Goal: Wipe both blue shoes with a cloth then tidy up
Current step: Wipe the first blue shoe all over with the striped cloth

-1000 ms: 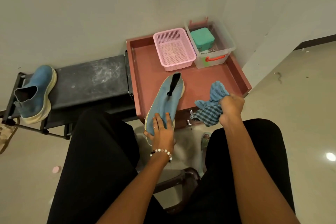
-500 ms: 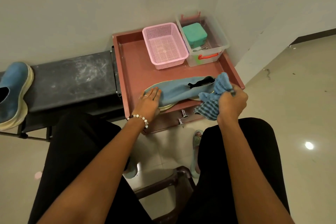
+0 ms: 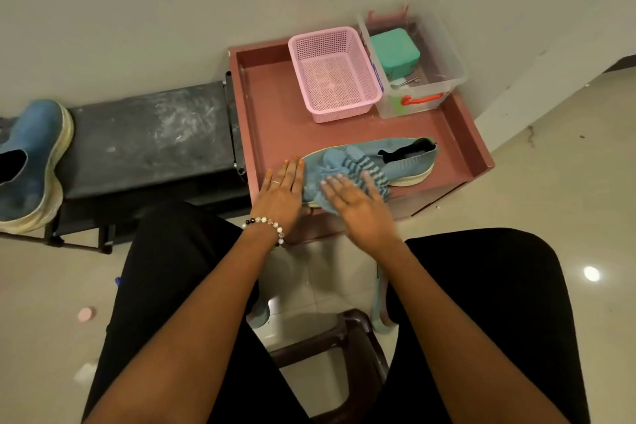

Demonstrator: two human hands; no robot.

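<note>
A light blue knit shoe [image 3: 406, 158] lies on its side across the front of the reddish tray table [image 3: 268, 113], toe to the left. A blue checked cloth [image 3: 344, 165] is spread over its toe half. My right hand [image 3: 358, 206] lies flat on the cloth with straight fingers. My left hand [image 3: 280, 193] rests flat at the shoe's toe, fingers straight, a bead bracelet at the wrist. The second blue shoe [image 3: 31, 162], darker with a thick pale sole, sits on the black bench [image 3: 148, 134] at the far left.
A pink mesh basket [image 3: 334, 76] and a clear plastic box [image 3: 444, 62] holding a green case [image 3: 394, 52] stand at the tray's back. My black-clad knees flank a dark stool [image 3: 347, 348] below. Walls close the back and right.
The shoe went from pointing away from me to lying sideways on the tray. My right hand stopped gripping the bunched cloth and now presses it flat on the shoe's toe half.
</note>
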